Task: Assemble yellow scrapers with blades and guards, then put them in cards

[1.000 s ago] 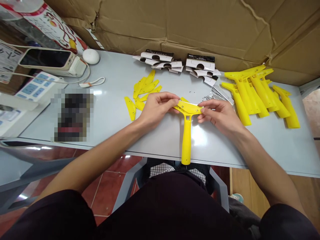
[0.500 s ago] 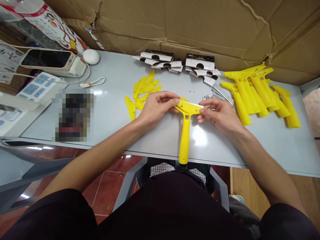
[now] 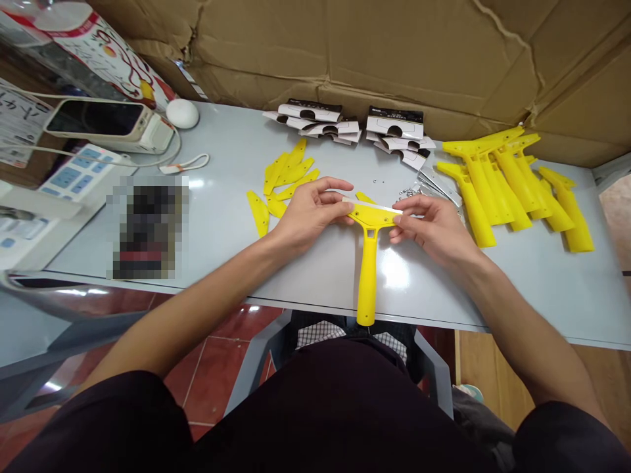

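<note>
Between my hands is a yellow plastic scraper [image 3: 367,269], its handle pointing toward me past the table's front edge. A thin metal blade [image 3: 377,205] shows as a pale strip along the far edge of its head. My left hand [image 3: 318,213] pinches the head's left end between thumb and fingers. At the right end, my right hand [image 3: 428,226] grips the head and blade in the same way. Two screw holes show in the yellow face. Loose yellow cover plates [image 3: 290,167] lie beyond my left hand, and small screws [image 3: 409,194] lie just beyond my right.
Several yellow scraper handles [image 3: 503,184] are piled at the right. Metal blades [image 3: 438,184] lie beside them. Two stacks of cardboard sleeves [image 3: 315,121] stand along the cardboard wall [image 3: 345,52]. A phone [image 3: 93,118], power strip [image 3: 73,174] and blurred object [image 3: 148,226] occupy the left.
The scraper has straightened slightly, and its handle end has shifted a little to the right. The cover and blade sit more evenly on the head. Both hands keep their hold.
</note>
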### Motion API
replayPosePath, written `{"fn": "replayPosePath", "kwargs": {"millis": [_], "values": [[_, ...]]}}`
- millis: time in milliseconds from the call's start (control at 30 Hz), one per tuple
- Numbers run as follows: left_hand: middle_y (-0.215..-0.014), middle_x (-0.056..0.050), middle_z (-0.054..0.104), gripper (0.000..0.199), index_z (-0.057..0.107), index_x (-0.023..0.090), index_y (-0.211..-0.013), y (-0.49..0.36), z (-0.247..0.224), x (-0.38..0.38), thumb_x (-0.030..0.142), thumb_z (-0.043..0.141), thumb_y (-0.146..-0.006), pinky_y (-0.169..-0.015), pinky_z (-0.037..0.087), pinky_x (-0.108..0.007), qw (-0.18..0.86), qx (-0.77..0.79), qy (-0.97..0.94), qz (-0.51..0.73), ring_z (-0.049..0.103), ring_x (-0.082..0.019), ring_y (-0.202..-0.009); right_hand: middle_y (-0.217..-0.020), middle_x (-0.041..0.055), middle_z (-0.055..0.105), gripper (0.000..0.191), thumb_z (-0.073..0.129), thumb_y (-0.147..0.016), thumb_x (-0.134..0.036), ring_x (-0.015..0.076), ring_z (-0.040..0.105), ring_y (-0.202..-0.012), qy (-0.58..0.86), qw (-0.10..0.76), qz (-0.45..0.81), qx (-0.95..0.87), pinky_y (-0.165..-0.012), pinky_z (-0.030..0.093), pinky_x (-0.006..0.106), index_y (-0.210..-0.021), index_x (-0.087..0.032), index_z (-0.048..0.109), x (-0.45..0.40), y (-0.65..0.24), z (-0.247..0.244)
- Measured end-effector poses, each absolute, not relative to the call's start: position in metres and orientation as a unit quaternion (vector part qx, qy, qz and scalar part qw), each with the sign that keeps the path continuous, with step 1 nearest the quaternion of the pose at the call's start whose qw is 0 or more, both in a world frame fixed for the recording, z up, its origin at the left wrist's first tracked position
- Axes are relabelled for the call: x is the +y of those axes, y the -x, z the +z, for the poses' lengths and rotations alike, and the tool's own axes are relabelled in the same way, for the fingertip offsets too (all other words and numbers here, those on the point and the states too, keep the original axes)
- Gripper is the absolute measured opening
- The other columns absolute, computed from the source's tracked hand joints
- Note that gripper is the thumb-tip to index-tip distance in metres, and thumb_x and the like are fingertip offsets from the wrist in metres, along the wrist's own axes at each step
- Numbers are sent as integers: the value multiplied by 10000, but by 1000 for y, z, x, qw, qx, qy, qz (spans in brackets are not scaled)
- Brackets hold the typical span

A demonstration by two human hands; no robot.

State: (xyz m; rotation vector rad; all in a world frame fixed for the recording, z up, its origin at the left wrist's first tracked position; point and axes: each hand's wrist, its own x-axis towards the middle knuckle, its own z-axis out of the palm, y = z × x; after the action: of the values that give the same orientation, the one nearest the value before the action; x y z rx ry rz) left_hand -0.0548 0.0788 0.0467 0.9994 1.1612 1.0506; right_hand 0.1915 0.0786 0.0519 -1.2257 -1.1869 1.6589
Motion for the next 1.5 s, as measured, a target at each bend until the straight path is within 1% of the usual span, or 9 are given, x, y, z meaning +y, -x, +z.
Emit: {"fn": "replayPosePath", "kwargs": {"millis": [133, 200, 267, 333, 500, 667, 933, 1333, 1500], "values": [[-953, -101, 805, 122, 752, 105, -991, 54, 52, 79, 141, 778, -878, -770, 656, -266, 633, 499, -409, 427, 772, -137, -746, -814, 21, 748, 348, 976, -708, -300, 193, 768, -644, 481, 381, 645, -456, -749, 702, 421, -958, -203, 754, 77, -191, 53], [-892, -113, 800, 89, 760, 93, -908, 55, 54, 80, 181, 763, -918, -672, 639, -257, 651, 507, -411, 387, 749, -133, -672, -822, 16, 732, 337, 971, -711, -302, 191, 762, -648, 481, 383, 642, -458, -752, 703, 429, -952, -211, 755, 77, -191, 54], [-763, -97, 765, 179, 751, 90, -810, 55, 55, 80, 206, 755, -945, -541, 583, -239, 659, 516, -417, 354, 693, -118, -559, -836, 15, 720, 323, 967, -720, -309, 190, 756, -658, 481, 383, 640, -461, -762, 706, 440, -949, -223, 754, 77, -192, 55], [-692, -81, 737, 231, 736, 92, -740, 55, 57, 80, 188, 751, -950, -487, 540, -223, 657, 520, -421, 347, 655, -102, -508, -838, 17, 719, 321, 966, -725, -315, 190, 752, -664, 480, 381, 642, -461, -770, 707, 447, -947, -227, 752, 77, -192, 56], [-676, -79, 750, 203, 751, 92, -741, 54, 59, 79, 134, 734, -939, -547, 567, -222, 644, 531, -425, 351, 671, -100, -523, -816, 11, 722, 394, 999, -687, -335, 189, 750, -644, 472, 385, 650, -454, -735, 702, 443, -965, -200, 755, 79, -192, 53], [-715, -86, 777, 168, 769, 97, -769, 56, 60, 80, 175, 765, -917, -581, 584, -239, 631, 533, -450, 339, 694, -112, -547, -858, 28, 746, 380, 980, -746, -418, 169, 747, -648, 468, 391, 651, -451, -703, 686, 395, -959, -195, 760, 78, -192, 50], [-743, -99, 794, 169, 786, 89, -791, 57, 57, 80, 160, 725, -933, -593, 601, -238, 642, 525, -430, 356, 720, -121, -564, -798, 1, 726, 431, 1019, -694, -403, 169, 745, -607, 470, 396, 646, -453, -666, 667, 377, -965, -191, 759, 78, -193, 52], [-711, -94, 777, 192, 784, 108, -772, 57, 55, 79, 200, 745, -936, -598, 590, -244, 650, 522, -428, 350, 704, -124, -552, -773, 0, 727, 397, 995, -706, -375, 161, 728, -596, 478, 386, 642, -458, -641, 643, 360, -943, -192, 735, 78, -193, 51], [-698, -96, 769, 194, 777, 122, -754, 55, 61, 77, 191, 731, -929, -604, 585, -265, 629, 538, -447, 338, 680, -127, -539, -837, 14, 738, 400, 970, -744, -362, 166, 739, -634, 488, 364, 642, -466, -673, 646, 374, -1024, -191, 740, 78, -194, 51]]}}
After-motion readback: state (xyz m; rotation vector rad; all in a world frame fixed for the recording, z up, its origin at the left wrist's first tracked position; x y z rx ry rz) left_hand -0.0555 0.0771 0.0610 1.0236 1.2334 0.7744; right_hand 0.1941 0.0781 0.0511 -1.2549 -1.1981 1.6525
